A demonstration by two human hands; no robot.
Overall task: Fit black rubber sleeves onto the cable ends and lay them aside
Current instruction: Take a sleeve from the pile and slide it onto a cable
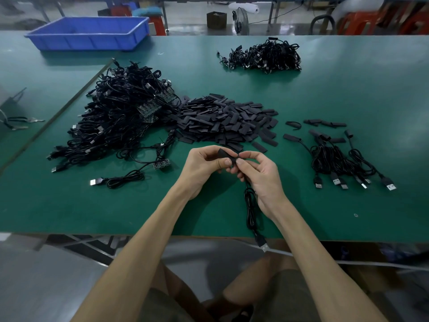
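Working a green counter, you bring your 2 hands together just above its surface. Your left hand pinches 1 black rubber sleeve between thumb and fingers. Your right hand pinches in at the sleeve's other end, where the cable comes up into your palm. The grip looks set for feeding the cable end into the sleeve, though your fingertips hide whether the end is already inside.

The cable runs from your right hand back toward you. Its loops rest on the counter and its plug hangs just past the near edge, which likely keeps the slack out of the way.

The stock sits in an arc within easy reach. A heap of loose sleeves lies just beyond your hands, and touching its left side is a big tangle of cables, some showing small circuit boards at their ends. The sleeved cables lie to your right with their plugs pointing toward you. They are well apart from the tangle, probably so that done and undone never mix.

A second bundle of cables sits far back on the counter, and a blue bin stands at the far left corner. Judging by the size of the tangle against the few sleeved cables, the job is in its early part.
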